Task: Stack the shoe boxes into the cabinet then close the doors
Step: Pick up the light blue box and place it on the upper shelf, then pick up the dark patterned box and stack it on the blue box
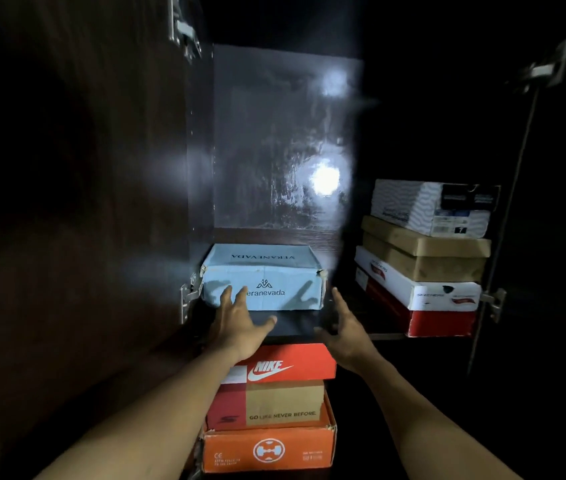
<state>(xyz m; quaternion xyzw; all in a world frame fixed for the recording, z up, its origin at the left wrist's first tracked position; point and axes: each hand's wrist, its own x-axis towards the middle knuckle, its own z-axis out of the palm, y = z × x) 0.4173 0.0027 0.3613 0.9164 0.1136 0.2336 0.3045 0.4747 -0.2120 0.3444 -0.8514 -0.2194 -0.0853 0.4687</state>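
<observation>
A blue box [263, 277] is seen on the cabinet shelf [312, 237], atop a black box [286, 323] that is hard to make out in the dark. The left hand [240, 322] and right hand [345, 336] are held open just before them, gripping nothing. Four boxes [423, 258] are stacked at right. Below, three boxes [271, 407] are partly hidden by the arms. The doors [67, 168] are lost in shadow.
</observation>
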